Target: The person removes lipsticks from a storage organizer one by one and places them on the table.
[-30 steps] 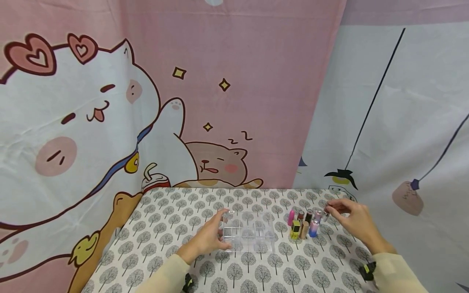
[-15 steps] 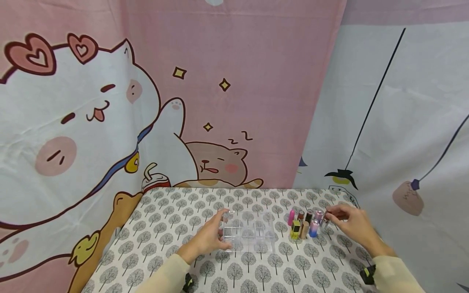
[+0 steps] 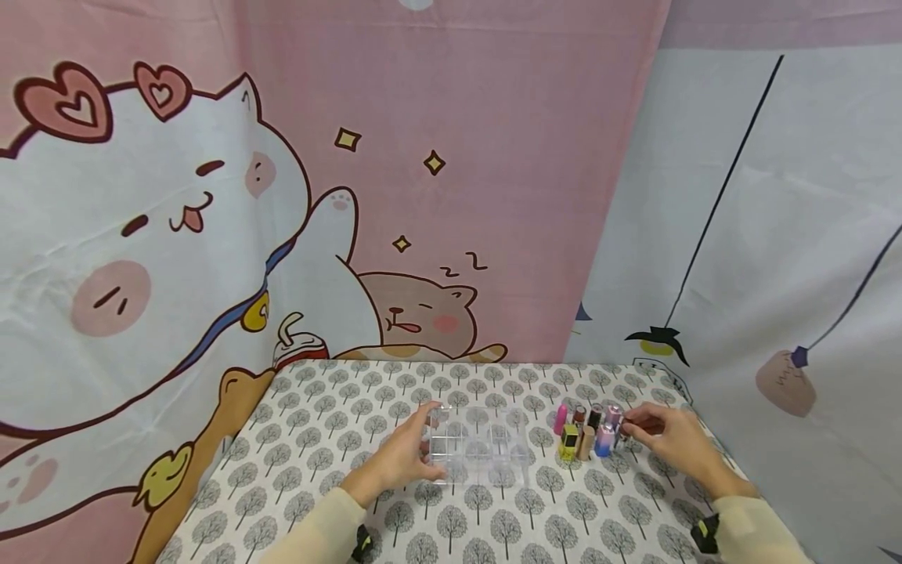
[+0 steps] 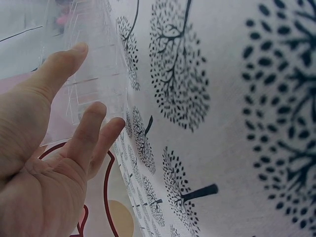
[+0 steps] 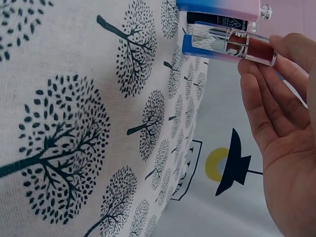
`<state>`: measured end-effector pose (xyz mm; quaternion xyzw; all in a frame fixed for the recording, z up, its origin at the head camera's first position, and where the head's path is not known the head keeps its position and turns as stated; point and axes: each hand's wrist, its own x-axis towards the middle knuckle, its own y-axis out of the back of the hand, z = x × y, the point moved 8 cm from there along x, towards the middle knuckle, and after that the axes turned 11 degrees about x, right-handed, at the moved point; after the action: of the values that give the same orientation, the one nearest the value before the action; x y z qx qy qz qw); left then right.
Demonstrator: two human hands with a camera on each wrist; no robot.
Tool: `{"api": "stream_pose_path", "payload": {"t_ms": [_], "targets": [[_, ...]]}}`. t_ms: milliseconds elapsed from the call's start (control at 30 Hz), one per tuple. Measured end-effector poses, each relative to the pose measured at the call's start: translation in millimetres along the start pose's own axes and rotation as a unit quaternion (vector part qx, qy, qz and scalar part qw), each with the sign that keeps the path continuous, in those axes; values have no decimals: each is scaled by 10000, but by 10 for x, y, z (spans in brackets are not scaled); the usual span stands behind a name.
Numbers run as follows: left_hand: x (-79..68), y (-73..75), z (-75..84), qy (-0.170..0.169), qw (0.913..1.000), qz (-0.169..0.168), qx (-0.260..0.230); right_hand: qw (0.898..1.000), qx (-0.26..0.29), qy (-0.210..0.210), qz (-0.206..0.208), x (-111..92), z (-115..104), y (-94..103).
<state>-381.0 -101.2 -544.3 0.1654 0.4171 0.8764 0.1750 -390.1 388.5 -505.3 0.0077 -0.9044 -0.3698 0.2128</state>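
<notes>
A clear plastic organizer box [image 3: 479, 446] with small compartments lies mid-table. My left hand [image 3: 407, 448] holds its left end, thumb at the near side and fingers at the far side; the left wrist view shows the same hand [image 4: 54, 118] against the clear wall. At the right, my right hand [image 3: 669, 435] pinches a clear lip gloss tube [image 5: 212, 38] with a dark red end between thumb and fingertips. The tube is upright, beside a pink-and-blue lipstick [image 3: 604, 440]. Whether its base touches the cloth is hard to tell.
Left of the right hand stand several cosmetics: a pink tube [image 3: 560, 420], a yellow bottle with black cap [image 3: 568, 443], a beige tube [image 3: 586, 443] and darker ones behind. Tree-print cloth [image 3: 479, 521] covers the table. A printed curtain [image 3: 521, 196] hangs behind.
My right hand has moved left and slightly toward me, bringing the lip gloss tube down beside the other cosmetics. My left hand and the organizer box have stayed in place.
</notes>
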Motion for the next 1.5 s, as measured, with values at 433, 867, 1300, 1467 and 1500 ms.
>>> {"api": "stream_pose_path", "payload": {"t_ms": [433, 867, 1300, 1467, 1500], "targets": [[2, -15, -14, -37, 10000, 18, 24, 9995, -46, -265, -158, -24, 110, -81], [0, -8, -15, 49, 10000, -3, -6, 9991, 96, -337, -235, -31, 145, -96], [-10, 0, 5, 39, 9999, 3, 118, 9991, -20, -411, -113, -50, 180, -56], [-19, 3, 16, 68, 9999, -3, 113, 9992, -37, -403, -64, -45, 108, -24], [-22, 4, 19, 75, 9999, -2, 116, 9992, -50, -382, -45, -43, 91, -19]]}}
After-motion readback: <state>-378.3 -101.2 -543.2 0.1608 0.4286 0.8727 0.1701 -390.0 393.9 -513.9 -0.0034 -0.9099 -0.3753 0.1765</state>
